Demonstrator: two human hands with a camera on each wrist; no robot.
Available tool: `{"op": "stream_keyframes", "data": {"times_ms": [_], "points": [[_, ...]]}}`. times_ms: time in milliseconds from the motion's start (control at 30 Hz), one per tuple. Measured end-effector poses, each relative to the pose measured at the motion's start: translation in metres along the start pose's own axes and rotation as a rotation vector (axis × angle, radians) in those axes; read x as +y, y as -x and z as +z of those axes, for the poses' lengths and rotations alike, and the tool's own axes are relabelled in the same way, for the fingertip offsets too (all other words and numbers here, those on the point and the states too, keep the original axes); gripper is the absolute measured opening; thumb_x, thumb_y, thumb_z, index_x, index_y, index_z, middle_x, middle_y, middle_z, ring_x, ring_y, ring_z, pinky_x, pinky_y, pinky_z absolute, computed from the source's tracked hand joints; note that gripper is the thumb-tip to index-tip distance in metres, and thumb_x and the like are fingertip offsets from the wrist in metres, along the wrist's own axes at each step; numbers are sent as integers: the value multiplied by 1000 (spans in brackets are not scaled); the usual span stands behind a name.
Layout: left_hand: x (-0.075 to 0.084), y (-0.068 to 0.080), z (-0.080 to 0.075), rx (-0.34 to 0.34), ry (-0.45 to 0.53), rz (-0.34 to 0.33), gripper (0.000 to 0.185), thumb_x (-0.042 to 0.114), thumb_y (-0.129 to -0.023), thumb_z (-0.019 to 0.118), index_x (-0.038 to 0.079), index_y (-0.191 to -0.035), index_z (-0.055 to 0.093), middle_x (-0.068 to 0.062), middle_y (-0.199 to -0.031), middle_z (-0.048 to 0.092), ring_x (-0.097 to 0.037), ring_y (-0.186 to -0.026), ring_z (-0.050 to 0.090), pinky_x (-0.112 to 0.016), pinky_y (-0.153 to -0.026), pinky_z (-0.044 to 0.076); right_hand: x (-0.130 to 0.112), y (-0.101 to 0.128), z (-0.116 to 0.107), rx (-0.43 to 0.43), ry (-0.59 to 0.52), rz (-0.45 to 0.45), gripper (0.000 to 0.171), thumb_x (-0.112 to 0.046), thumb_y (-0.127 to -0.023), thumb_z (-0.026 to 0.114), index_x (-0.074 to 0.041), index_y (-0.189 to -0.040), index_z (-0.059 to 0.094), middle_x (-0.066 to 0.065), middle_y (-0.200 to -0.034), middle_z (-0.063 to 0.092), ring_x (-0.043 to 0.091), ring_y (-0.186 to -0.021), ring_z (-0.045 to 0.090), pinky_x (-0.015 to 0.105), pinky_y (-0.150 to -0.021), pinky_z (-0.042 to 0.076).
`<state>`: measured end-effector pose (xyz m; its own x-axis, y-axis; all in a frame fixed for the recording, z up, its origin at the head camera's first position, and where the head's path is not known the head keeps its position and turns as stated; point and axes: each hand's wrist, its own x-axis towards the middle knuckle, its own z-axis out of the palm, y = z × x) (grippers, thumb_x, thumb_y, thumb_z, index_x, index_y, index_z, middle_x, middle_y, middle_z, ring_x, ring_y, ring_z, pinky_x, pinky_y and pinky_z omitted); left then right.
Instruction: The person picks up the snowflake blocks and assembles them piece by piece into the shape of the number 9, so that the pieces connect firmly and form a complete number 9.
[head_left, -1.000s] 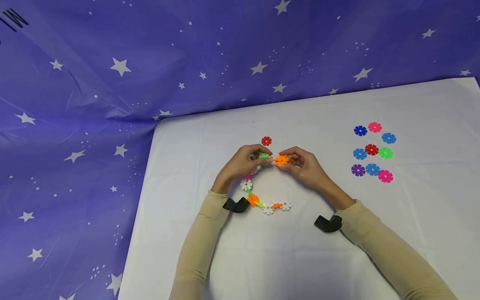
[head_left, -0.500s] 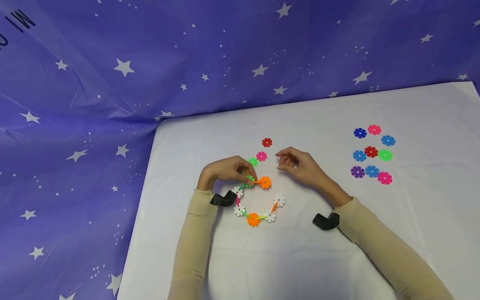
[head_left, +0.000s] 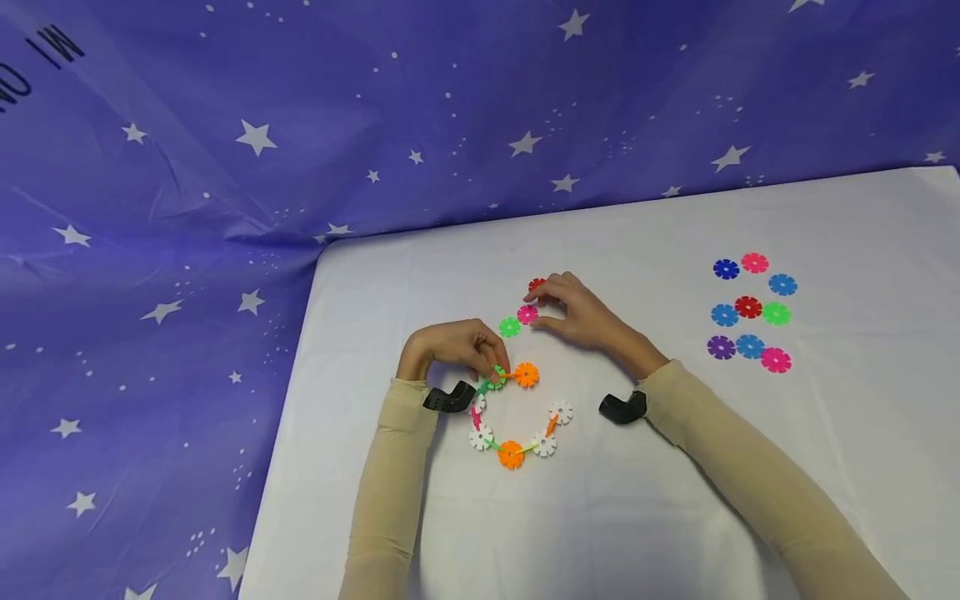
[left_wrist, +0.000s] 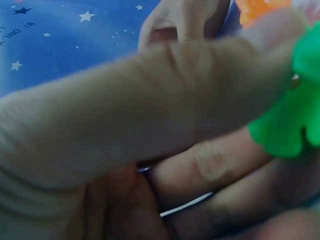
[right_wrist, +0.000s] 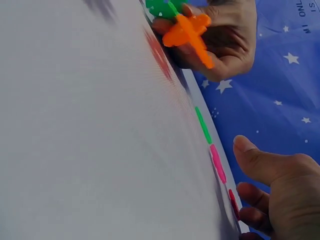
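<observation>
Pinching the green disc (head_left: 496,377) of the chain (head_left: 512,453), the left hand (head_left: 453,343) holds it; right hand (head_left: 576,312), fingers loose, touches the pink disc (head_left: 527,314) on the tabletop (head_left: 825,467)

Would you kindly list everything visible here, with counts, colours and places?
Disc chain: one curved string of white, orange, green and pink snowflake discs, table centre, near end.
Loose discs by the chain: three; green disc, pink disc, red disc, in a diagonal row.
Disc cluster: nine; four blue, two pink, one red, one green, one purple, table right.
Table: one, white.
Backdrop: one, purple-blue with white stars, behind and left.
Wrist cameras: two, black, one per wrist.
Left hand: pinches the chain's green end.
Right hand: fingers at the pink and red discs.
</observation>
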<state>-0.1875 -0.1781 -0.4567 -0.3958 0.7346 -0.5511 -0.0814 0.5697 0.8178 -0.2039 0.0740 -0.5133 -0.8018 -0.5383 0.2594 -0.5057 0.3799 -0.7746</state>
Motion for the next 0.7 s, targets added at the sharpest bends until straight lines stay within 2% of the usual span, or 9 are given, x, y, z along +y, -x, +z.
{"op": "stream_keyframes", "data": {"times_ms": [100, 267, 467, 600, 700], "points": [[-2, 0, 0, -20, 12, -11, 17, 1, -84, 74, -2, -101, 70, -3, -79, 73, -15, -69, 64, -27, -61, 52, 0, -6, 3, 9, 12, -31, 35, -20, -80, 82, -11, -111, 70, 6, -108, 61, 24, -104, 45, 40, -92, 37], [-7, 3, 1, -13, -5, 34, 18, 5, -84, 76, 0, -100, 69, -1, -77, 71, -14, -66, 60, -26, -61, 50, 1, -11, 7, -5, 42, -55, 34, -22, -79, 83, -13, -110, 72, 7, -111, 58, 27, -108, 44, 46, -95, 36], [-23, 15, 7, 19, -15, 169, 22, 6, -83, 77, 1, -103, 68, -5, -93, 73, -15, -71, 61, -25, -69, 48, -1, -13, 10, -41, 79, -49, 35, -25, -79, 83, -16, -111, 73, 8, -111, 56, 27, -108, 43, 45, -95, 35], [-35, 24, 12, 71, 5, 273, 31, 6, -82, 78, 0, -109, 65, -11, -105, 70, -19, -86, 64, -31, -80, 52, -3, -16, 11, -48, 106, -77, 37, -28, -78, 84, -17, -111, 73, 10, -115, 56, 29, -109, 43, 47, -96, 33], [-40, 28, 13, 112, 20, 314, 36, 5, -81, 79, -1, -112, 62, -16, -110, 67, -19, -96, 63, -32, -88, 51, -4, -18, 13, -72, 143, -110, 42, -32, -77, 84, -18, -115, 73, 11, -123, 55, 31, -115, 42, 49, -99, 31]]}}
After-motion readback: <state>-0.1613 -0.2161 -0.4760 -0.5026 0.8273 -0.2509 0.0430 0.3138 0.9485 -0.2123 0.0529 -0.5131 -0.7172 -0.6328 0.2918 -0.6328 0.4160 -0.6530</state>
